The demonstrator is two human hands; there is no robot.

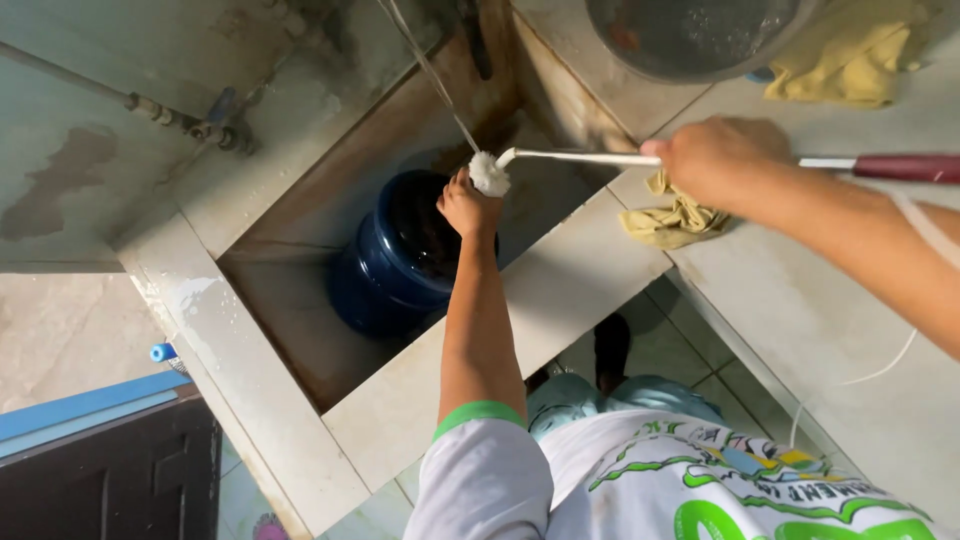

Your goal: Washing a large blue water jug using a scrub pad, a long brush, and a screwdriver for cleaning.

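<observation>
The left hand point(466, 205) grips the rim of a dark blue plastic water jug point(395, 255) in the sink. The right hand point(715, 160) is closed around a long white-handled brush point(580, 157), its fluffy head at the jug's mouth.

Left hand point(468, 205) covers the neck of the dark blue water jug point(395, 262), so the opening is hidden; lower half of the jug sits behind the tiled sink wall point(520, 320). Right hand point(718, 160) hides the middle of the long brush point(560, 157); its dark red handle end is cut by the right edge. Metal basin point(690, 35) cut off at top, contents blurred. Yellow cloth point(676, 218) partly under the right hand. Dark door point(110, 470) cut at bottom left. Thin stream from above, source out of frame.
</observation>
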